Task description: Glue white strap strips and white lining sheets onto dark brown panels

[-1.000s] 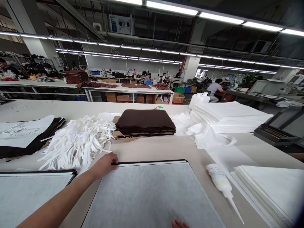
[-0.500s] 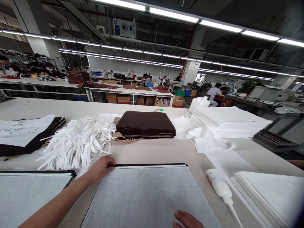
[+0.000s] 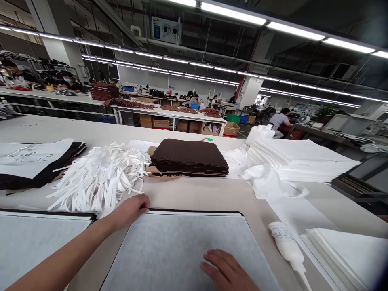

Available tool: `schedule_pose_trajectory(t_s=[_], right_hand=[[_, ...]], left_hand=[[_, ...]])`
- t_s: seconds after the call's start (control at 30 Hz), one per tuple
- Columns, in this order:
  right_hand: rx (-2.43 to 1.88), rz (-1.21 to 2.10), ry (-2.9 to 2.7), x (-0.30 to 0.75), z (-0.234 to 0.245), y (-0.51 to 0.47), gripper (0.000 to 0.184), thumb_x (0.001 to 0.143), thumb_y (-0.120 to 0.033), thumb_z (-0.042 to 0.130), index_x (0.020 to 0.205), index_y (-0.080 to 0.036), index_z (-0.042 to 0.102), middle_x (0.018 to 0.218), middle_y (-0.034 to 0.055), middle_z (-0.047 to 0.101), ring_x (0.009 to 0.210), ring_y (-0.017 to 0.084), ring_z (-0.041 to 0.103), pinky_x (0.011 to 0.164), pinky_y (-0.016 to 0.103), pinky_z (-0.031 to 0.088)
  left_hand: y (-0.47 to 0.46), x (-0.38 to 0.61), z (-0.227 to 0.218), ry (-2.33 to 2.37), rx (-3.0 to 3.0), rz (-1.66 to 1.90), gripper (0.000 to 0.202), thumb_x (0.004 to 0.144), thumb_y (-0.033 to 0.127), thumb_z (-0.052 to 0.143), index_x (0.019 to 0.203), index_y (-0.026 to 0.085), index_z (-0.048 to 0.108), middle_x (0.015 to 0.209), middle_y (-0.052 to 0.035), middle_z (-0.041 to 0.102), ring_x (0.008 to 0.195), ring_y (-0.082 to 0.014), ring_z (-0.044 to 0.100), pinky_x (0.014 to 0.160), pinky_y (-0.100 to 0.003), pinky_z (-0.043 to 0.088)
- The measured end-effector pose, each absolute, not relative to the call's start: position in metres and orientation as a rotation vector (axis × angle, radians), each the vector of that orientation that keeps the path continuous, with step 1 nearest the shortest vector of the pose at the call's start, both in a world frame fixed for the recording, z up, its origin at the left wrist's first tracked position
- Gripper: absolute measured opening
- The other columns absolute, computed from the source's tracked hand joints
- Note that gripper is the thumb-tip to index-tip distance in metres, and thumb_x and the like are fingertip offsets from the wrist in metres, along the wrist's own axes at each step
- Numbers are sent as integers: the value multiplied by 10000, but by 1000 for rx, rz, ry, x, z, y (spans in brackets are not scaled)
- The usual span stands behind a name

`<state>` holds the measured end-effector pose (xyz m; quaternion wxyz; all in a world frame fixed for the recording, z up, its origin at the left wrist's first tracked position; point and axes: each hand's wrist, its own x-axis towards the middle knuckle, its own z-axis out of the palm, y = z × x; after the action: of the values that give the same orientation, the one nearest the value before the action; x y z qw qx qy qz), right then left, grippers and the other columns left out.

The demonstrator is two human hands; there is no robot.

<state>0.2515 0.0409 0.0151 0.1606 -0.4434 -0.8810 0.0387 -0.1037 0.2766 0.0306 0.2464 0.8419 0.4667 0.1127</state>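
Observation:
In front of me lies a light grey fabric panel (image 3: 182,242) with a dark border and a thin white strip (image 3: 194,213) along its far edge. My left hand (image 3: 133,208) is at the panel's far left corner, fingers curled together on it; the fingertips are partly hidden. Over the panel's lower right part is my right hand (image 3: 226,268), fingers stretched out and holding nothing. Whether its palm touches the fabric, I cannot tell. A pile of loose white strips (image 3: 104,176) lies just beyond my left hand. Right of the panel, a white squeeze bottle (image 3: 286,244) with a long nozzle rests on its side.
A stack of dark brown fabric (image 3: 189,155) stands beyond the panel. White sheets are stacked at the back right (image 3: 303,155) and near right (image 3: 348,254). Another grey panel (image 3: 33,246) lies left, below dark pieces topped with a marked white sheet (image 3: 33,155). People work at farther tables.
My right hand has moved up and left, farther onto the panel. My left hand stays at the far left corner. The view has shifted slightly.

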Motion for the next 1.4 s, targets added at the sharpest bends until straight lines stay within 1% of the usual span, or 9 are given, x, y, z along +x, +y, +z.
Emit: schedule_pose_trajectory(t_s=[0.1,0.2,0.3,0.43,0.6,0.8,0.93,1.13,1.4], right_hand=[[-1473,400,-2428,257,38,65,631,905,-473,703,1473,-271,517,1460,98,582,1347,273,544,1133,403,470],[-1683,605,-2246,258,52,98,614,931,-435,645,1498,-262,483,1513,75,521,1412,270,454,1185,431,394],[-1741,723,-2132,258,54,134,639,934,-474,612,1517,-268,451,1542,62,484,1436,274,412,1200,457,351],[-1690,866,-2035,260,48,172,663,895,-521,642,1487,-267,488,1431,69,580,1335,271,510,1133,445,412],[-1632,828,-2037,274,43,186,441,879,-505,653,1263,-292,685,1200,52,685,1129,250,623,992,390,492],[-1709,704,-2097,323,49,168,281,884,-456,609,1012,-259,763,1025,45,748,973,275,675,867,381,525],[-1782,655,-2035,365,50,154,316,888,-500,572,963,-268,773,980,37,767,920,287,696,833,374,537],[-1863,626,-1815,402,32,144,377,800,-607,627,841,-271,792,751,24,740,756,283,686,697,344,553],[-1841,654,-1697,405,19,141,464,785,-664,603,792,-228,763,693,27,669,691,242,621,647,324,515]], left_hand=[[268,-111,30,1259,2296,328,212,935,404,474,927,253,622,835,-11,663,733,-209,583,676,-303,408],[259,-118,22,1276,2300,381,380,944,523,490,1221,291,610,994,-26,697,837,-224,632,746,-301,447],[250,-122,17,1277,2225,504,472,928,583,527,1331,340,566,1026,-9,685,898,-214,641,814,-283,460],[241,-124,18,1289,1911,741,561,850,641,639,1316,339,559,932,13,636,871,-189,606,814,-259,459],[242,-118,8,1235,1626,936,665,782,667,701,1294,266,561,898,-5,606,907,-209,591,850,-301,465],[241,-111,-11,1322,1486,1029,725,711,654,737,1276,229,575,833,7,601,820,-209,589,790,-331,452],[235,-110,-11,1336,1426,1077,696,685,625,735,1236,222,601,800,10,617,823,-217,603,788,-328,449],[236,-105,-10,1339,1387,1129,660,690,619,704,1196,204,615,760,16,610,767,-205,574,753,-321,430],[236,-99,-14,1357,1326,1186,629,681,568,698,1175,191,603,748,17,620,747,-203,565,730,-317,412]])
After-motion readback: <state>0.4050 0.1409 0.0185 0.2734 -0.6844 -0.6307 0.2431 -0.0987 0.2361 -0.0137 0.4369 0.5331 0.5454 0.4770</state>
